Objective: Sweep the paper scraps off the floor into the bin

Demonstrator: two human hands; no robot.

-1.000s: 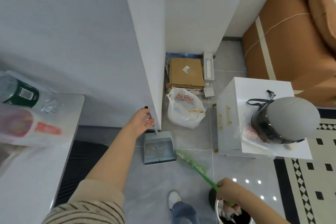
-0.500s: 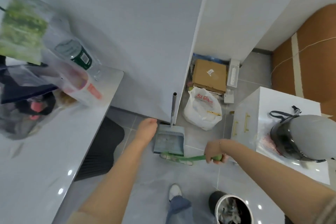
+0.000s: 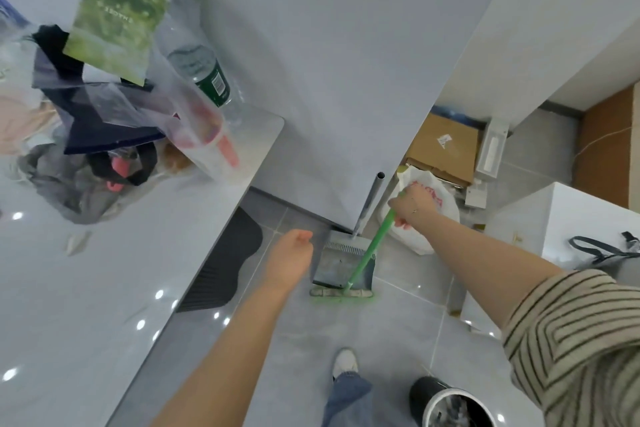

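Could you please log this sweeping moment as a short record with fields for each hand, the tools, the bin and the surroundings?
right hand: right hand grips the green broom by its handle
left hand: left hand beside the dustpan, loosely curled, holding nothing
dustpan: grey dustpan flat on the floor tiles, its pole leaning on the wall corner
broom head: at the dustpan's front lip
bin: bin near the person's foot, contents unclear
nearby: white plastic bag and cardboard box behind the dustpan

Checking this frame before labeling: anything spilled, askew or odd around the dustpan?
Nothing spilled on the floor. One oddity: the dustpan stands unheld, its handle against the wall corner, with the left hand beside it, apart. The right hand grips the green broom, whose head sits at the pan's lip.
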